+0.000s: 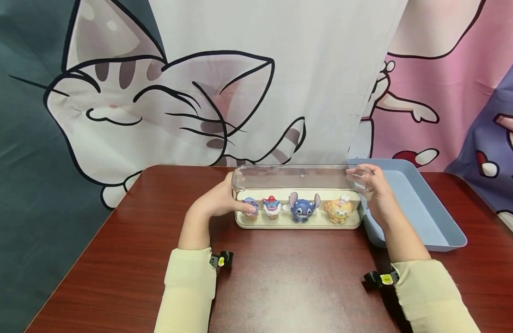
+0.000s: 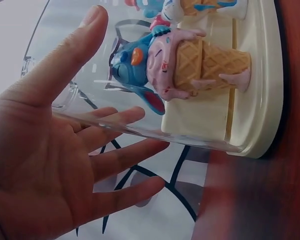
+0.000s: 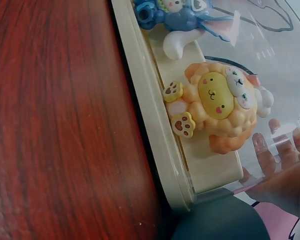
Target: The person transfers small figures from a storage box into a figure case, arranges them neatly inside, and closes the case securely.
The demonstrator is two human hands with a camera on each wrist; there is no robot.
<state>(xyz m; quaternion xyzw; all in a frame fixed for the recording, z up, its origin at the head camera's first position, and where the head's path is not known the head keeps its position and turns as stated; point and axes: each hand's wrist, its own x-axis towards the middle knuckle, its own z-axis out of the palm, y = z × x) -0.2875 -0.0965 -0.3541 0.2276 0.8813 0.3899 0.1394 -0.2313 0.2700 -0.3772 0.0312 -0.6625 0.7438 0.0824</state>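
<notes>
Hands are set at the two ends of a clear cover (image 1: 300, 178) over a cream base (image 1: 298, 222) with four small figures (image 1: 301, 208). The left hand (image 1: 223, 200) is laid open-fingered against its end; the right hand (image 1: 375, 187) is curled round the other end. The cover is judged light, stiff and slippery (best held by the end walls). Beside it on the dark wooden table (image 1: 281, 277) a blue tray (image 1: 423, 208) is seen, before a cartoon-cat curtain (image 1: 156, 92).
</notes>
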